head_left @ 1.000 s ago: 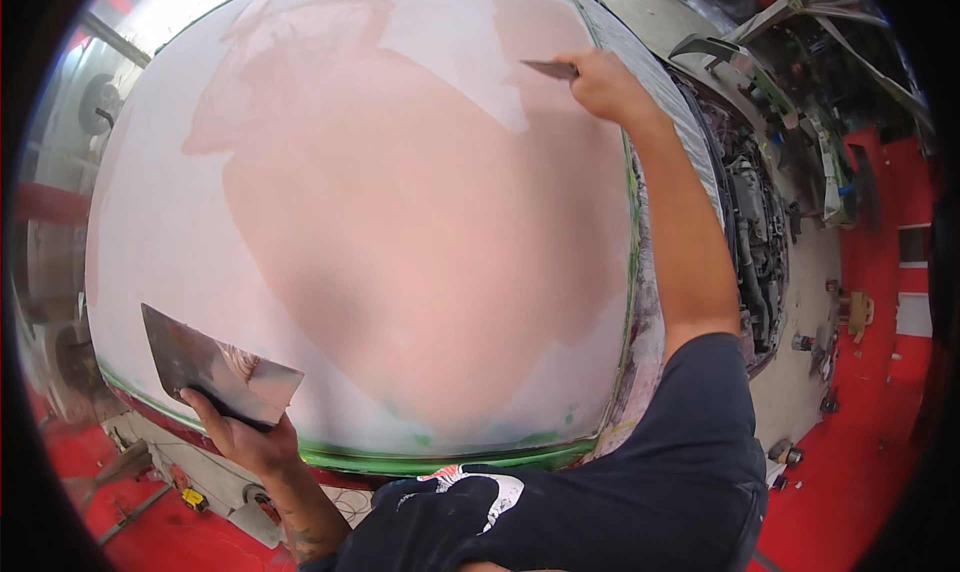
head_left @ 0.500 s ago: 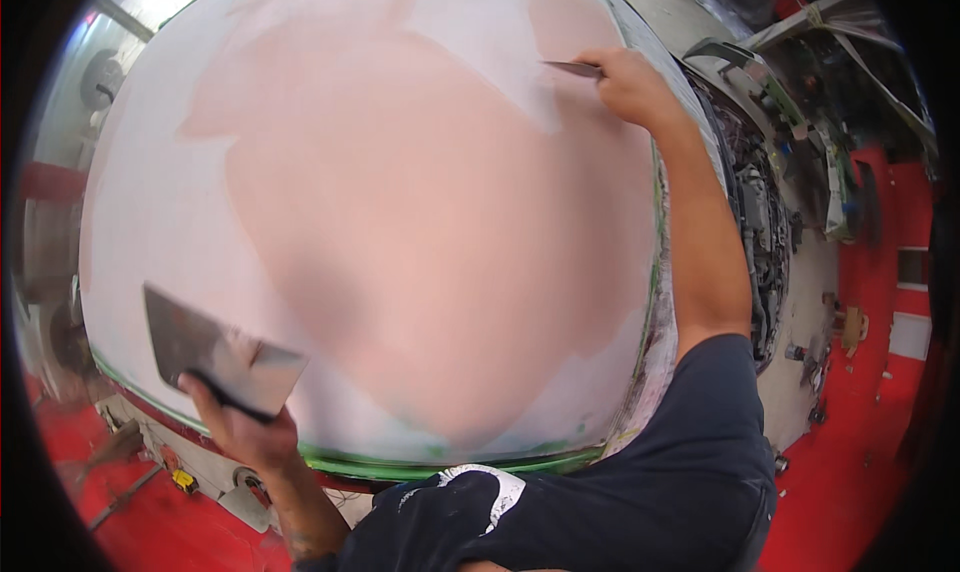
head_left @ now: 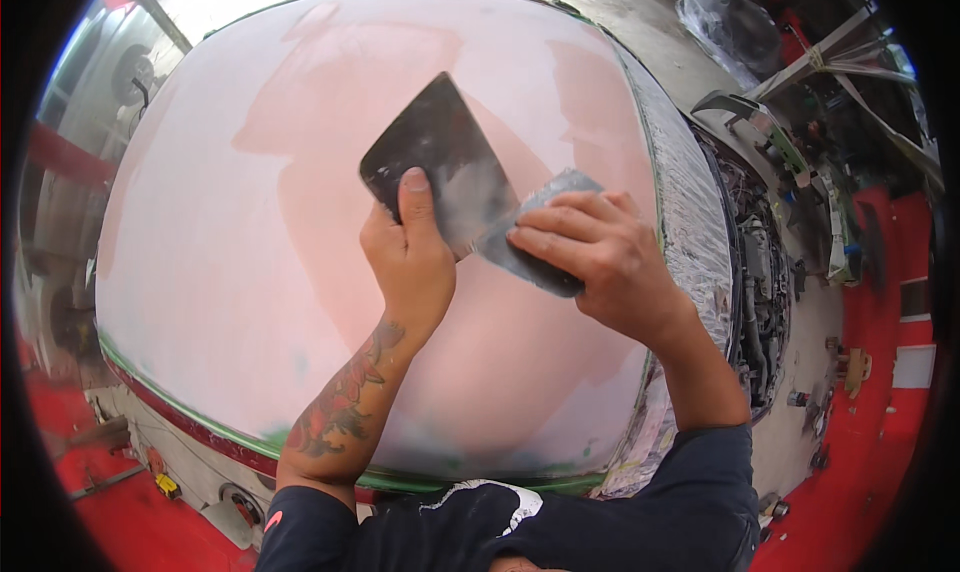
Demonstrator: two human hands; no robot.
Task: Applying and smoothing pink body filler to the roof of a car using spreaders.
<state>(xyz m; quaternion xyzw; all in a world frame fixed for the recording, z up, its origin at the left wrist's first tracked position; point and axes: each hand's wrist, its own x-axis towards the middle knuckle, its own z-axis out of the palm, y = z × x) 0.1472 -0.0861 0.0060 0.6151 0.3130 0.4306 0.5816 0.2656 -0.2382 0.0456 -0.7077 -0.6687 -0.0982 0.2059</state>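
Over pale panel [head_left: 205, 252], hands [head_left: 408, 262] gripping plate [head_left: 452, 157] (L) & spreader [head_left: 508, 254] (R), plate's long axis pointing up-L

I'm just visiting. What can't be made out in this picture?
All in the head view:
Left hand: most fingers are hidden behind the large dark plate.
Right hand: the thumb is out of sight behind the hand and the small scraper.
Pink-and-white panel: partly covered by the tools, hands and forearms.
Engine parts: too small and dark to tell apart.
Dark shirt: cut off by the lower edge.
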